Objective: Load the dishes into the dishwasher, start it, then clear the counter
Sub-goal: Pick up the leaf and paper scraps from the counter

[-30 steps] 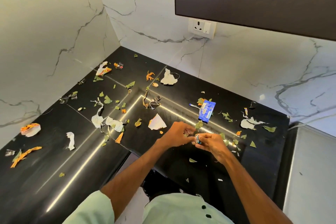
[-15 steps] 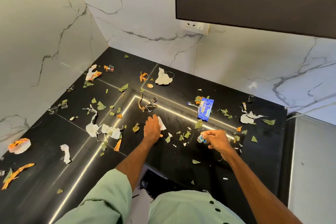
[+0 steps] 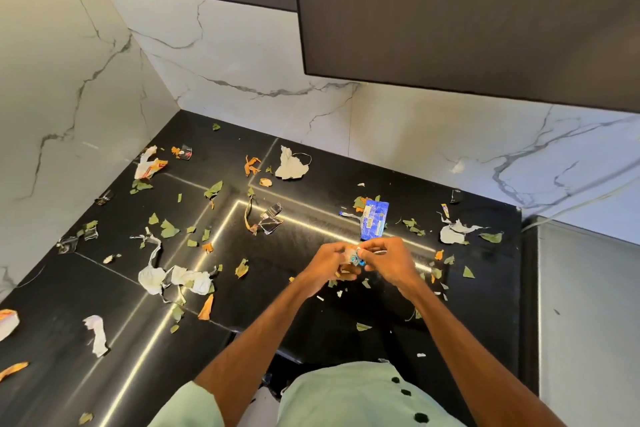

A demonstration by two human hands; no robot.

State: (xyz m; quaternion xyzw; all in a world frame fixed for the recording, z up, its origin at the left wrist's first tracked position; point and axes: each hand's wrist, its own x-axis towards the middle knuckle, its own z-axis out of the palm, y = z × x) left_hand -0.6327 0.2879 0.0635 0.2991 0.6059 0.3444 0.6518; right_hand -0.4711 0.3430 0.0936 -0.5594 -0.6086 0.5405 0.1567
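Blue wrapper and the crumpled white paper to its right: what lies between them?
Head view: a small cluster of green leaf scraps lies on the counter between the blue wrapper and the white paper.

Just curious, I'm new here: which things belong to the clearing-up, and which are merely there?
Part of the job: left hand, right hand, the wad of scraps both hold, blue wrapper, white paper scraps, leaf bits, black counter.
Merely there: wall cabinet, marble wall.
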